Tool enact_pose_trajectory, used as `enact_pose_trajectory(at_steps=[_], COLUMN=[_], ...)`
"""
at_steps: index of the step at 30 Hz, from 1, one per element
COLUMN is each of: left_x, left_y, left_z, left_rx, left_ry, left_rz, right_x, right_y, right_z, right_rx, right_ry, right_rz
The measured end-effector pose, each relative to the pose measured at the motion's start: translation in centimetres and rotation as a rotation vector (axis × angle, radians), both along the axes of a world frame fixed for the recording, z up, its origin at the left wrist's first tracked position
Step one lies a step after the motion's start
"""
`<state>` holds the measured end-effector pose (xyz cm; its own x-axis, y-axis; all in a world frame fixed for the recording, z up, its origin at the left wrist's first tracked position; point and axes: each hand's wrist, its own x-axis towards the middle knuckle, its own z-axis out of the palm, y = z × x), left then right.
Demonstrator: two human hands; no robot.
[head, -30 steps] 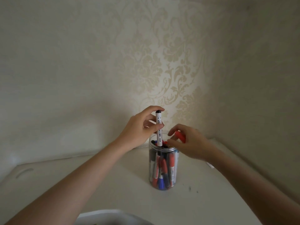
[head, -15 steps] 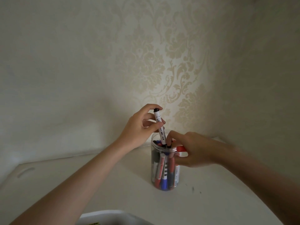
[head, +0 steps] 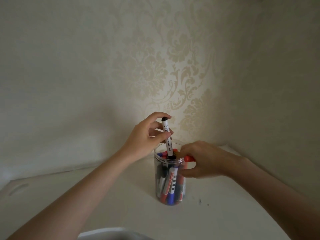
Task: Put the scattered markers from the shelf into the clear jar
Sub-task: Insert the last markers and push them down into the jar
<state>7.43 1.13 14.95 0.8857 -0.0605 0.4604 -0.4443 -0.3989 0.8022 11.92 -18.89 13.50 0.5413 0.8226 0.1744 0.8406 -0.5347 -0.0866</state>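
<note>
Marker (head: 167, 138) tip hidden in jar (head: 168, 179); right hand (head: 203, 161) covers red marker (head: 189, 158).

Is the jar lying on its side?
No, the jar stands upright on the shelf, packed with markers, while the left hand lowers a white marker into its open top.

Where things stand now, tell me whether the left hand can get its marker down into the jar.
Probably yes. The left hand holds the marker nearly upright, tip already inside the open jar, though the markers crowding it may resist.
</note>
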Motion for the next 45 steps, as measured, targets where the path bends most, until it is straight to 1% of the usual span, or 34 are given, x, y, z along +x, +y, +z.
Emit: enact_pose_trajectory(at_steps=[2, 6, 10, 15, 17, 20, 22, 23, 25, 26, 28, 30, 31, 33, 34, 36, 37, 39, 40, 41, 43, 45], left_x=[0.0, -0.4, -0.3, 0.1, 0.0, 0.0, 0.3, 0.6, 1.3, 1.8, 2.6, 3.1, 3.4, 3.7, 3.7, 3.7, 3.7, 3.6, 3.3, 3.0, 2.4, 2.0], left_y=[0.4, 0.2, -0.2, 1.0, 1.2, 1.2, 0.9, 0.7, 0.1, -0.3, -0.8, -0.8, -0.8, -0.5, -0.4, -0.2, -0.1, 0.0, 0.0, 0.0, -0.1, -0.1], left_z=[-0.1, -0.7, -1.3, -2.1, -2.1, -1.6, -0.5, 0.1, 1.3, 1.8, 2.5, 2.7, 2.7, 2.8, 2.7, 2.2, 2.0, 1.8, 1.6, 1.3, 0.2, -1.3], left_rx=[-0.014, 0.159, 0.241, 0.378, 0.438, 0.478, 0.522, 0.501, 0.442, 0.46, 0.556, 0.625, 0.604, 0.443, 0.346, 0.214, 0.178, 0.124, 0.103, 0.074, -0.024, -0.197], left_ry=[0.011, 0.021, -0.003, 0.013, -0.019, -0.016, 0.072, 0.154, 0.324, 0.397, 0.542, 0.674, 0.731, 0.818, 0.854, 0.891, 0.896, 0.907, 0.922, 0.942, 0.964, 0.952], left_rz=[0.006, -0.023, -0.007, 0.073, 0.096, 0.096, 0.104, 0.103, 0.125, 0.149, 0.199, 0.245, 0.245, 0.196, 0.166, 0.125, 0.114, 0.106, 0.098, 0.08, -0.002, -0.081], right_x=[0.3, 0.5, 0.5, 0.3, 0.0, -0.4, 0.2, 0.8, 1.7, 1.8, 2.1, 2.1, 2.2, 2.1, 2.1, 1.7, 1.4, 0.9, 0.7, 0.4, 0.0, -0.2], right_y=[0.3, 0.8, 0.7, 0.3, 0.1, -0.5, -0.8, -1.0, -1.3, -1.4, -1.9, -2.3, -2.5, -2.7, -2.7, -2.4, -2.2, -1.4, -0.9, -0.3, 0.8, 1.6], right_z=[0.4, 0.3, -0.4, -1.1, -0.8, 0.1, 0.7, 0.9, 1.4, 1.7, 2.1, 2.0, 1.8, 1.7, 1.6, 1.5, 1.3, 0.4, -0.3, -1.1, -2.3, -3.1], right_rx=[-0.051, -0.078, 0.002, 0.07, 0.114, 0.225, 0.387, 0.521, 0.832, 0.942, 1.043, 1.097, 1.09, 1.036, 1.041, 1.05, 1.009, 0.78, 0.66, 0.59, 0.569, 0.619], right_ry=[0.007, -0.013, 0.025, 0.004, 0.067, 0.255, 0.332, 0.381, 0.551, 0.607, 0.612, 0.569, 0.511, 0.381, 0.355, 0.368, 0.367, 0.343, 0.364, 0.414, 0.515, 0.575], right_rz=[0.0, -0.022, -0.035, -0.088, -0.081, -0.102, -0.167, -0.209, -0.293, -0.326, -0.37, -0.391, -0.416, -0.462, -0.464, -0.46, -0.472, -0.524, -0.544, -0.553, -0.554, -0.542])
